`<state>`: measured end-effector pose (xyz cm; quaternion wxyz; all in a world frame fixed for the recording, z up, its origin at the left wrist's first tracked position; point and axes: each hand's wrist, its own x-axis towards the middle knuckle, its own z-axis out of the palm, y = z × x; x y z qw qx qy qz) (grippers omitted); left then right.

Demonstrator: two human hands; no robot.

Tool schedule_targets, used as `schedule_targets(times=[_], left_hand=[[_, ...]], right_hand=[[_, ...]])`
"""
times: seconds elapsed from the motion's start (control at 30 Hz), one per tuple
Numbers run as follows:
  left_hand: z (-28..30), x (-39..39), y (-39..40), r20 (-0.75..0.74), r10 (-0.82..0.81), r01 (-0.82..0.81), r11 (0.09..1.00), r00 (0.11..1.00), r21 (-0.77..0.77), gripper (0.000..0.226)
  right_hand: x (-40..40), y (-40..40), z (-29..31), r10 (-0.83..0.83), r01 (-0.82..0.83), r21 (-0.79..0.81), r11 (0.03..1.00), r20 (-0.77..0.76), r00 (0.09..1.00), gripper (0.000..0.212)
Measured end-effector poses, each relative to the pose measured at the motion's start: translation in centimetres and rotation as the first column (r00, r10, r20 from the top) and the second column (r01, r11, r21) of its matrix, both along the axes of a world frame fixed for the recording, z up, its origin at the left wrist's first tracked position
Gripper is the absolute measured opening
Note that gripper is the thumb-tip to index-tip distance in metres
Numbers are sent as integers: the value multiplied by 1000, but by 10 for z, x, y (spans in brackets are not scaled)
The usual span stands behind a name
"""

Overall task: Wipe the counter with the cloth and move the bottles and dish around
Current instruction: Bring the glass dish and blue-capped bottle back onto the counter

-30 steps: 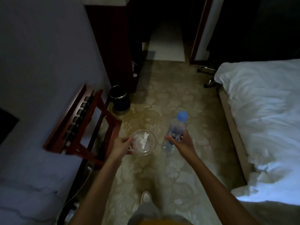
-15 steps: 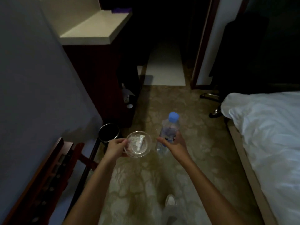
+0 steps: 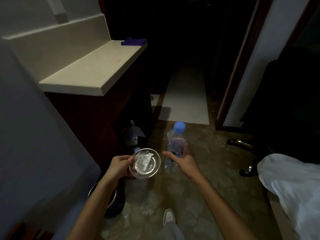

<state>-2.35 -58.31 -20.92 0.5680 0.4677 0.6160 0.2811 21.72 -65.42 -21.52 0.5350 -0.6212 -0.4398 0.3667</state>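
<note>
1. Dish (image 3: pixel 145 163): clear glass, round, held out in front of me above the carpet. Small white packets lie inside; I cannot read them.
2. My left hand (image 3: pixel 119 166) has it by the near-left rim, thumb on top, fingers curled beneath.
3. Bottle (image 3: pixel 174 146): clear plastic, blue cap, upright with a slight lean, just right of the dish, not touching it.
4. My right hand (image 3: pixel 181 159) wraps the bottle's lower half from the right side, fingers closed around it, thumb stretched toward the dish.
5. Cloth (image 3: pixel 133 41): purple, lying on the far end of the counter, well away from both hands.
6. Counter (image 3: pixel 90 70): pale top over a dark wood cabinet, ahead and to the left, higher than my hands.
7. Dark round bin (image 3: pixel 113 203) on the floor under my left forearm.
8. Patterned carpet (image 3: pixel 207 170) underfoot; one shoe (image 3: pixel 168 216) shows below.
9. White bedding (image 3: pixel 294 184) at right; chair base (image 3: pixel 245 146) beyond it.
</note>
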Motion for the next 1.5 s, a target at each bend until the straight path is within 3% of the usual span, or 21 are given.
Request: schedule_targets(times=[0.1,0.3,0.47,0.67,0.8,1.03,1.17,1.33,1.5], left_hand=[[6,31,84,7,17,-17,1000,1000,0,24],[48,75,247,-18,56,-55,997,998,46,25],[91,109,362,-6,117,-116,989,993,93,19],[111,143,494,19,214,-214,963,977,162,21],[127,155,572,69,313,-321,928,947,188,24],[167,135,687,-5,457,-444,865,889,233,23],[173,103,751,31,543,-535,814,839,225,23],[163,61,821,24,638,-627,748,769,216,20],[167,22,890,35,733,-724,661,679,198,15]], right_hand=[[34,88,8,48,-48,-33,998,-19,999,74],[94,249,52,94,-95,22,995,10,995,75],[134,379,76,146,-152,62,986,98,984,86],[172,551,92,275,-288,139,947,107,955,117],[184,659,112,381,-402,152,903,149,912,116],[150,818,161,523,-556,253,791,190,831,90],[108,898,177,599,-638,295,711,220,770,103],[55,987,188,694,-711,330,621,190,694,92],[10,1082,203,708,-745,300,596,242,663,97]])
